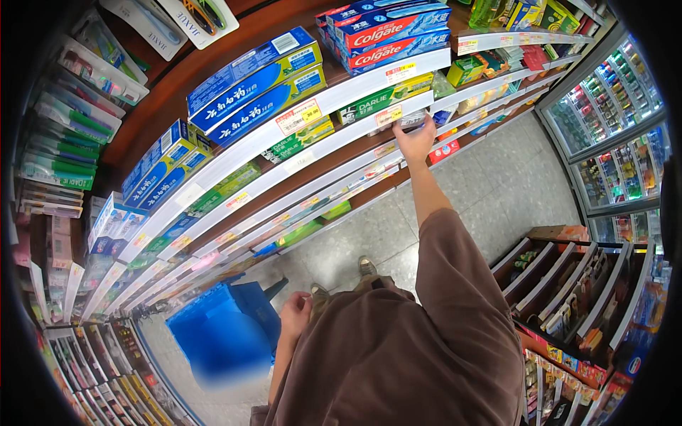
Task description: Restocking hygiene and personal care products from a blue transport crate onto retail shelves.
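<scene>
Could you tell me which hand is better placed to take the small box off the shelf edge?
The right hand: it is stretched out to the shelf edge and touches the small box. The left hand hangs low beside the blue crate.

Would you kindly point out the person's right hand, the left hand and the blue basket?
right hand [415, 139], head view, on the back of the hand at the shelf edge.
left hand [296, 310], head view, on the knuckles.
blue basket [226, 334], head view, on its side wall.
</scene>
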